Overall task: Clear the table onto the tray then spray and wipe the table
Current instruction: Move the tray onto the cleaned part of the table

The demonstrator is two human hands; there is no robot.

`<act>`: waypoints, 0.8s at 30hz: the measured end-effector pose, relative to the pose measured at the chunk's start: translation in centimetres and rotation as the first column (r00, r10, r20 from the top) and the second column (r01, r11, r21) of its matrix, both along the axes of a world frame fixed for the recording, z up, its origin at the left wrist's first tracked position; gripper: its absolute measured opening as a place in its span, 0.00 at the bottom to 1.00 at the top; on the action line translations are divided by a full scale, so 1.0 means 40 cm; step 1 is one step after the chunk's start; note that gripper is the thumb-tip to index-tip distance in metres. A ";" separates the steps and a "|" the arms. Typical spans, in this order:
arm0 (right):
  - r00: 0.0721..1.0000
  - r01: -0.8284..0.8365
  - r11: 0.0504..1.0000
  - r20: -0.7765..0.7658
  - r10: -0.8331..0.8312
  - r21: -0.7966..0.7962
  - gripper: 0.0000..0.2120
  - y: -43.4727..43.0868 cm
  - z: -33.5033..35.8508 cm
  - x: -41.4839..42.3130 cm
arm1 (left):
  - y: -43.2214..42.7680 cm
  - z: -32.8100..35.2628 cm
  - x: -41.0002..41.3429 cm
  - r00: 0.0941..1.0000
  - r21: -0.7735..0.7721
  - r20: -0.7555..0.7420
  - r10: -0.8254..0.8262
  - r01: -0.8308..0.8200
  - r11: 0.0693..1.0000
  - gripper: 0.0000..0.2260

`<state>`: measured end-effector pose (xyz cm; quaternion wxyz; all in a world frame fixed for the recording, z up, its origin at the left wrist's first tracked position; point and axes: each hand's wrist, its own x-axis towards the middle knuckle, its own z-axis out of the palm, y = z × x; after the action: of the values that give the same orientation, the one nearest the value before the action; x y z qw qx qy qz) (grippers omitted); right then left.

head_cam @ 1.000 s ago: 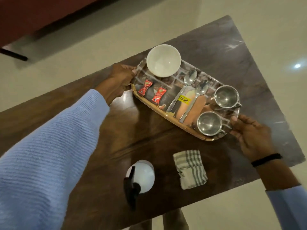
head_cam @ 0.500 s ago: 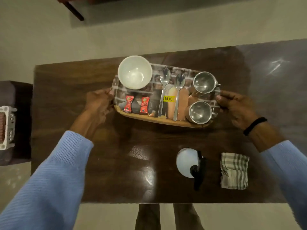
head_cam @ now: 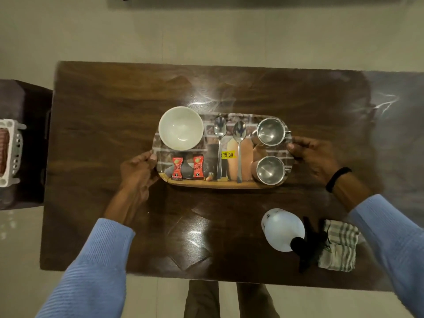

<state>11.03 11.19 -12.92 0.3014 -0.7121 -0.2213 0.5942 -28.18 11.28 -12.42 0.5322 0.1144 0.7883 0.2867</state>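
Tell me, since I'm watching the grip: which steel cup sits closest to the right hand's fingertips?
The far cup, beside the spoon bowls. The right hand grips the tray rim right next to its handle; the near cup sits lower, by the tray's front edge.

A dark wooden table (head_cam: 103,125) stands on a pale floor (head_cam: 206,37). On it are a loaded tray (head_cam: 220,184), a white spray bottle (head_cam: 281,228) and, just beside the bottle, a folded checked cloth (head_cam: 339,246).

Head cam, top-down over table (head_cam: 114,111)
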 end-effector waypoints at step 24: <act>0.999 -0.012 1.000 0.053 0.012 0.009 0.09 -0.058 -0.082 0.037 | -0.037 -0.080 0.025 1.000 -0.055 -0.009 0.027 -0.027 0.998 0.13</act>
<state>12.52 8.87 -16.21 0.2951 -0.7249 -0.2362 0.5759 -27.20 9.78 -15.62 0.5280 0.0902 0.7995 0.2718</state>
